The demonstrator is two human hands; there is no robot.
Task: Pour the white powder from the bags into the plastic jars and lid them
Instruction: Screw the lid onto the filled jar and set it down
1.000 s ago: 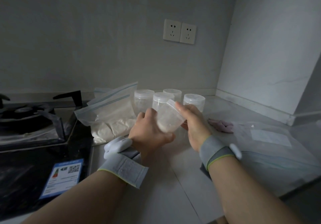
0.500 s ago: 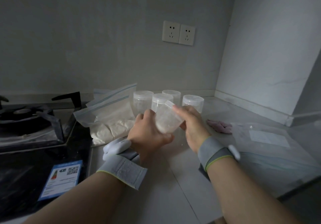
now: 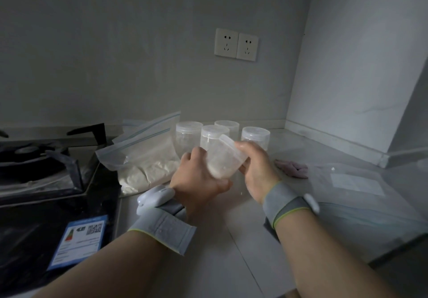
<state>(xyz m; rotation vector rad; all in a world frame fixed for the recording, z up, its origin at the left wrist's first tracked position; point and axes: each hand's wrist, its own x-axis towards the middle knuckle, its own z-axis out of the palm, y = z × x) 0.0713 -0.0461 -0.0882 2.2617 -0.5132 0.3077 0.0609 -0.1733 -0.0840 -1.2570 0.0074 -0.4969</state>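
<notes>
A clear plastic jar with white powder in its bottom is held tilted above the counter, lid end pointing up and right. My left hand grips the jar's base and body. My right hand grips its translucent lid. Behind it stand several lidded clear jars in a cluster. A zip bag of white powder lies left of the jars, beside the stove.
A black gas stove with a blue label fills the left. An empty zip bag lies flat on the counter at right, a pink cloth behind it. Walls close the back and right; twin sockets are above.
The jar stays tilted between both hands, shifted slightly. Both hands keep their grip.
</notes>
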